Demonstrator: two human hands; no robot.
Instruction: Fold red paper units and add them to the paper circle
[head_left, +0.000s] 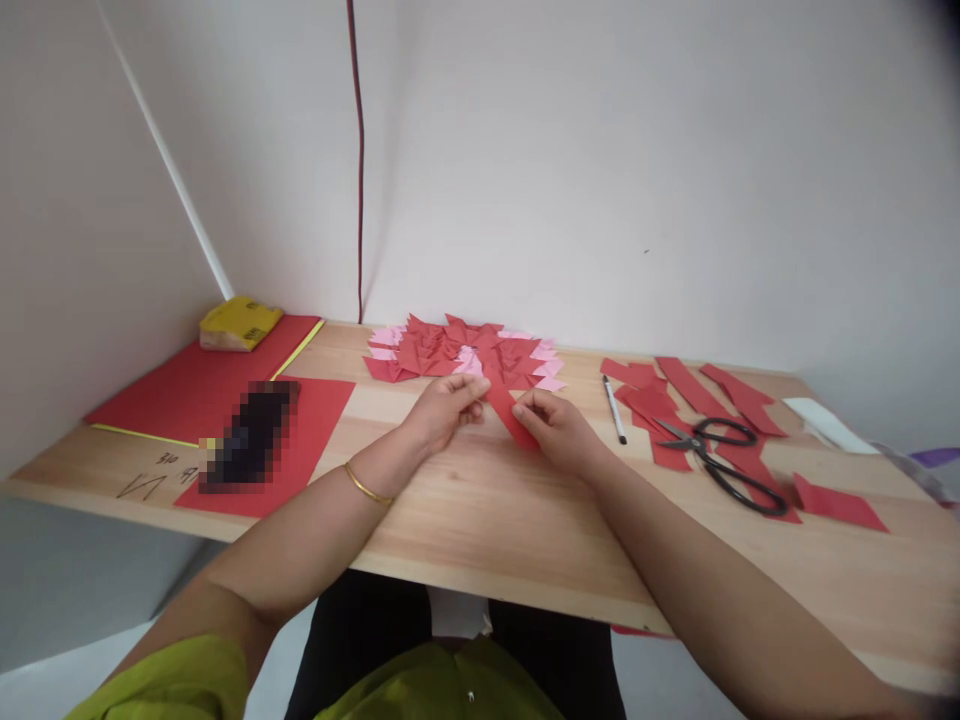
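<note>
Head view: both hands meet over the middle of a wooden table (480,520), and each one pinches the same small red paper piece (511,414) between thumb and fingertips. The left hand (446,405) grips its upper left edge, the right hand (556,427) its right side, and the piece lies low over the tabletop just in front of a flat fan of folded red and pink papers (465,355). A gold bangle (367,487) circles the left wrist. To the right of the hands lies a white pen (614,410), then a scatter of red strips (694,388) with black scissors (724,460) resting on them. On the left side sit two red sheets (202,385), a yellow packet (240,322) at the far corner whose dark print is too small to read, and a dark object (251,435) that is blurred out. Handwritten pen marks (146,485) show on the wood near the left front edge, but they cannot be read. A red cable (358,150) runs down the wall corner.
</note>
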